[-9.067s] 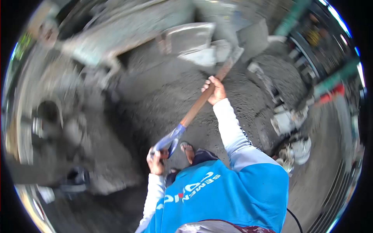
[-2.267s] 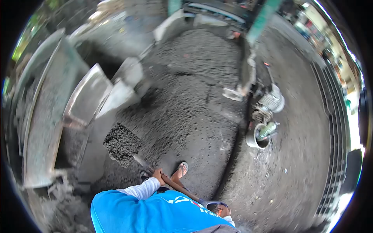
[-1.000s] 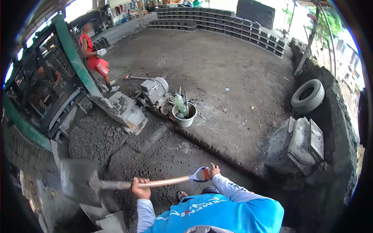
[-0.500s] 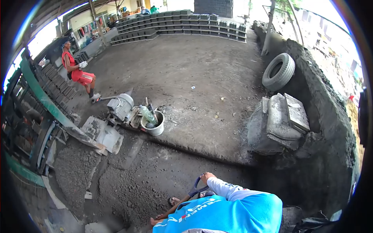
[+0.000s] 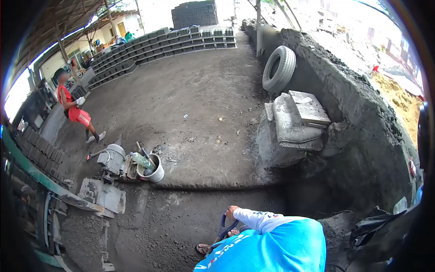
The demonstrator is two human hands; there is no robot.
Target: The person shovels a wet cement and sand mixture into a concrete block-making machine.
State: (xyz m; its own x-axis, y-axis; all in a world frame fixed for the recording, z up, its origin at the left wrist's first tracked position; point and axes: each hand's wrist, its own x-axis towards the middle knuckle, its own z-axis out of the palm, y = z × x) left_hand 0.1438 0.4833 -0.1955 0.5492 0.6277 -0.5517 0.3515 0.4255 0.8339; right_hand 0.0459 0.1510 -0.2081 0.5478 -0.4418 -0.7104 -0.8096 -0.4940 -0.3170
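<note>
Now gripping the blue loop handle of the brown wooden shovel with the right hand, curled tight round it. Cannot tell about the left hand, hidden behind the blue shirt. Holding the shovel close to the body, slanting down past the sandalled foot, blade out of sight. Looks like a turn between scoops of the dark grey sandy mix on the ground. Next calls for a low blade pushed into the mix, both hands firm. Well apart, on the left: small white bucket and grey motor.
</note>
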